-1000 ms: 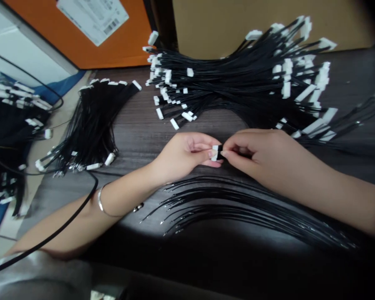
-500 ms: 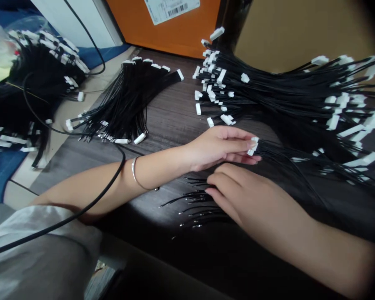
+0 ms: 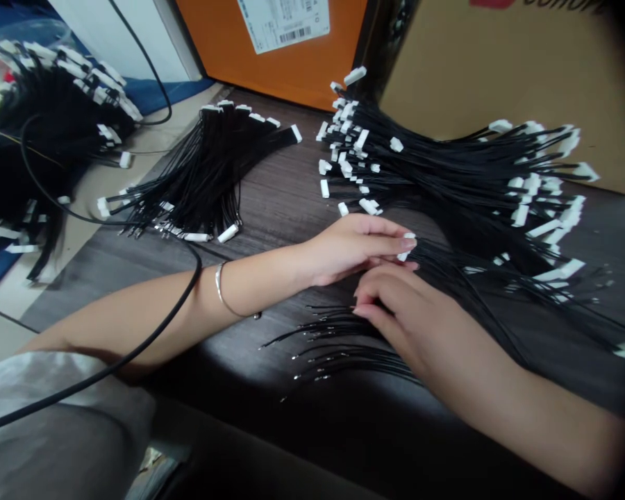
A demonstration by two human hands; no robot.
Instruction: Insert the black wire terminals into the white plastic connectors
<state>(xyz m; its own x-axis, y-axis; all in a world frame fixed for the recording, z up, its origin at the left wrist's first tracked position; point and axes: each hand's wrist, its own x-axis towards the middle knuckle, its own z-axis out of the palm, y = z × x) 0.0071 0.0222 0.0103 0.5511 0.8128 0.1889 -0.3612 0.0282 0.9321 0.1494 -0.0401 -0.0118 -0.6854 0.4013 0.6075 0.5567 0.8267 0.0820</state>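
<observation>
Cardboard box (image 3: 500, 90) (orange board (image 3: 312, 76) beside)

The left hand (image 3: 354, 246) covers most of a white connector (image 3: 409, 237), with only slivers showing past the fingertips, and the right hand (image 3: 396, 312) hides the stretch of black wires (image 3: 344, 340) running beneath it. The print on the label (image 3: 284, 26) is too small to read, the lettering on the cardboard box (image 3: 500, 76) is cut off by the top edge, and the wire bundle (image 3: 46, 118) at far left runs out of frame
</observation>
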